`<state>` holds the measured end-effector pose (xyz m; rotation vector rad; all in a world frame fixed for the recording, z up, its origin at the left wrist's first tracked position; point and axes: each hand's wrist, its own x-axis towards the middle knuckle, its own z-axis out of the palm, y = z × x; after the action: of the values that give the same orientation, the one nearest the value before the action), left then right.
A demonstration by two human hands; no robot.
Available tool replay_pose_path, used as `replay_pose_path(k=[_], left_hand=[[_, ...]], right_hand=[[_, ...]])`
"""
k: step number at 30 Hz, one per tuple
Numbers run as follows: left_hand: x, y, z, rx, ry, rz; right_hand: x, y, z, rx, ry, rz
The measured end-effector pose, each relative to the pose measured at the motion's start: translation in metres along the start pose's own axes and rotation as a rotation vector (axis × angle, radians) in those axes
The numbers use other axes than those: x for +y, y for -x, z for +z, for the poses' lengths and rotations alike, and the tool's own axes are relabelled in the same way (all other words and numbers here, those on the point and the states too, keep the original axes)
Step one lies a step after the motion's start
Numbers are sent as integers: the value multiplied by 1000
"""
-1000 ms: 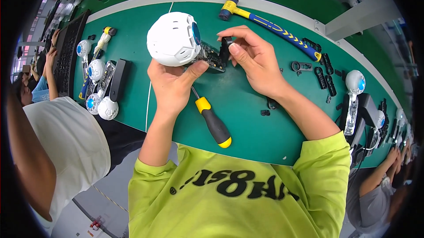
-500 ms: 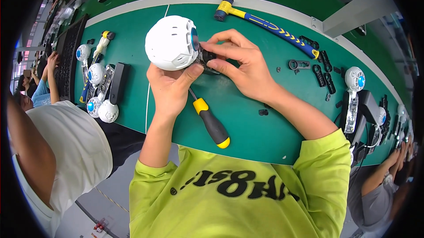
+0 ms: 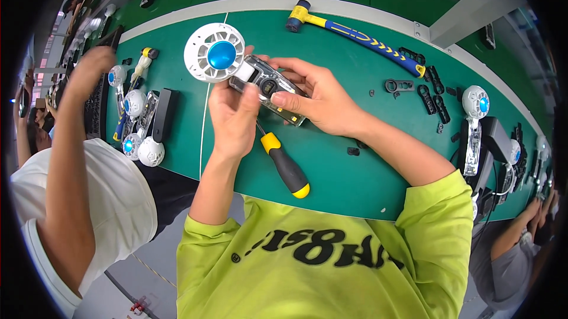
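Note:
Between my hands is a handheld fan with a round white head, a blue centre cap and a clear-and-black handle. Its head points up and to the left, grille side toward me. My left hand is closed around the neck end of the handle, thumb on its face. My right hand grips the handle's lower part, with the thumb across its edge. A small dark round display sits on the handle between the thumbs. Below my left hand lies a screwdriver with a black and yellow grip; its shaft tip is hidden.
A blue and yellow mallet lies along the table's far edge. Black plastic parts are scattered at right, beside another fan. Several fans lie at left near a co-worker in white. A metal post stands at far right.
The fan has been turned over, so its blue-capped grille and handle face now show instead of the white back. My right hand has shifted onto the handle. The left co-worker's arm has risen.

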<state>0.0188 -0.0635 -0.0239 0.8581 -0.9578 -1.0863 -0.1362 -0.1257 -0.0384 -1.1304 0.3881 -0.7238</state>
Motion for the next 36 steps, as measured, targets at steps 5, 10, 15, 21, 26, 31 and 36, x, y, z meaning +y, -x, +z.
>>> replay_pose_path(k=[5, 10, 15, 21, 26, 31, 36], left_hand=[[0, -1, 6, 109, -138, -44], [6, -3, 4, 170, -3, -73], [2, 0, 4, 134, -109, 4], [1, 1, 3, 149, -221, 79], [19, -2, -7, 169, 22, -115], [22, 18, -25, 130, -148, 109], [19, 42, -51, 98, -169, 180]], right_hand=[[-3, 2, -2, -27, 97, 49], [-6, 3, -1, -111, -68, 117], [-13, 4, 0, -67, -61, 199], [-12, 6, 2, -51, 0, 219], [-20, 8, 1, -154, -29, 216], [-27, 10, 7, -227, 52, 333], [-18, 12, 28, -246, 120, 369]])
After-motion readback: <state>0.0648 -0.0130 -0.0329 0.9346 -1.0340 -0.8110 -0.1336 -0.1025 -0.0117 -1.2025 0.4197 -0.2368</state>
